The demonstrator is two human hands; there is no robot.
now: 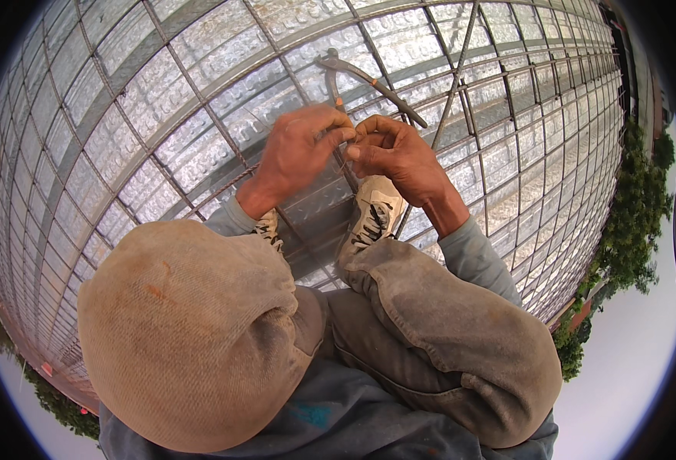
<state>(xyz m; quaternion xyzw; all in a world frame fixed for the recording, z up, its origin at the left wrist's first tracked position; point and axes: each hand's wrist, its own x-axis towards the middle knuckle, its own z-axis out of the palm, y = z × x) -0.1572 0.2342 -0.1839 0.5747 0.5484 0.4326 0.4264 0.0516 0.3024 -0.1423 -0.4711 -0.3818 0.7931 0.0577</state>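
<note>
My left hand point(296, 149) and my right hand point(395, 153) meet at the fingertips above the steel bars, both closed in a pinch. A thin wire point(343, 159) shows just below the fingertips; most of it is hidden by the fingers. Just beyond my hands, a pair of pincers point(347, 67) with orange marks on its dark handles lies spread on the rebar mesh point(265, 34). One handle runs behind my left hand's fingers. The crossing of bars under my hands is partly covered by them.
Ribbed silvery metal decking point(230, 77) lies under the mesh. My shoe point(376, 207) rests between the bars, close below my right hand; the other shoe point(269, 230) is partly hidden. A diagonal bar point(457, 77) crosses the grid. Trees point(621, 222) stand past the right edge.
</note>
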